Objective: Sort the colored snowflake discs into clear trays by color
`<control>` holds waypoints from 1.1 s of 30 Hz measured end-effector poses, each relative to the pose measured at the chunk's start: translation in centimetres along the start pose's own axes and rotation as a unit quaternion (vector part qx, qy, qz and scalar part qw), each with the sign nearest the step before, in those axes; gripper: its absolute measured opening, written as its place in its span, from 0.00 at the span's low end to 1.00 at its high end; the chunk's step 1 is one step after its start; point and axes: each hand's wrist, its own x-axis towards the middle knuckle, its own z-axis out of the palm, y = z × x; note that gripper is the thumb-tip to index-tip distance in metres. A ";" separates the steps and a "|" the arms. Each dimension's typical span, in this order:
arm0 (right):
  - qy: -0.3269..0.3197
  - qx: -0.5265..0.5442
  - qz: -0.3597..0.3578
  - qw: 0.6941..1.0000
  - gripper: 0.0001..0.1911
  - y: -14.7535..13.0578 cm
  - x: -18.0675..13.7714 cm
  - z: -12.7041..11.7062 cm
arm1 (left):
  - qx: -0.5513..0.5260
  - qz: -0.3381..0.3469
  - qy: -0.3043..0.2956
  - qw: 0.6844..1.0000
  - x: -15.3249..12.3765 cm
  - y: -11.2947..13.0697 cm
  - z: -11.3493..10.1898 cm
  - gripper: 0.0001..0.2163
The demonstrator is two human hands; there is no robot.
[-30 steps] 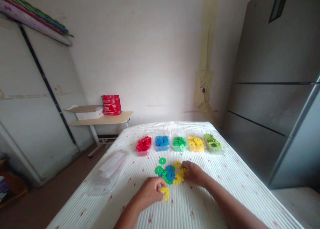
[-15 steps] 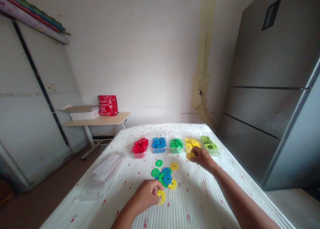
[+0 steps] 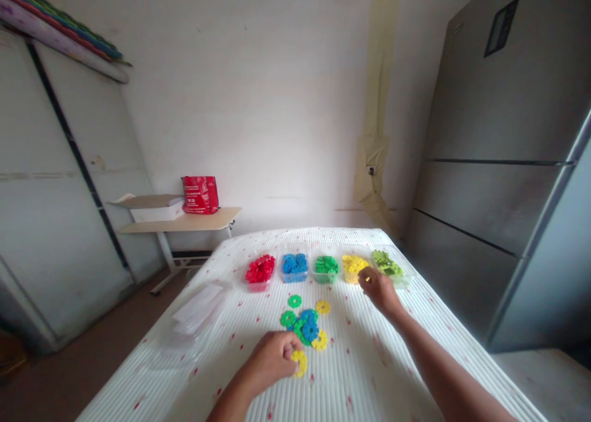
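My left hand (image 3: pixel 276 355) is closed at the near side of the table, pinching the edge of a yellow snowflake disc (image 3: pixel 301 364). My right hand (image 3: pixel 379 288) hovers at the front right corner of the clear box of yellow discs (image 3: pixel 353 266). Its fingers are curled with a small gap between thumb and forefinger, and no disc shows in them. Between the hands lies a loose pile of green (image 3: pixel 294 301), blue (image 3: pixel 309 330) and yellow discs (image 3: pixel 320 340), some overlapping.
In the row also stand boxes of red (image 3: pixel 261 269), blue (image 3: pixel 294 266), dark green (image 3: pixel 326 267) and light green pieces (image 3: pixel 388 264). Clear plastic bags (image 3: pixel 198 317) lie at the left. A refrigerator (image 3: pixel 489 207) rises on the right.
The yellow disc that my right hand held is no longer in its fingers. That hand has shifted slightly right and up. My left hand stays on its yellow disc.
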 end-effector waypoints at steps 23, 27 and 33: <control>-0.143 -0.074 -0.077 0.984 0.10 -1.9 -4.3 5.7 | -0.013 -0.007 0.001 1.000 -0.7 0.4 -0.6 0.14; -0.143 -0.089 -0.084 0.982 0.10 -1.9 -4.5 5.8 | -0.031 0.003 0.034 0.999 -0.6 0.8 -0.9 0.10; -0.144 -0.104 -0.093 0.980 0.10 -1.8 -4.5 5.9 | 0.007 0.011 0.250 0.968 0.1 0.3 -2.0 0.08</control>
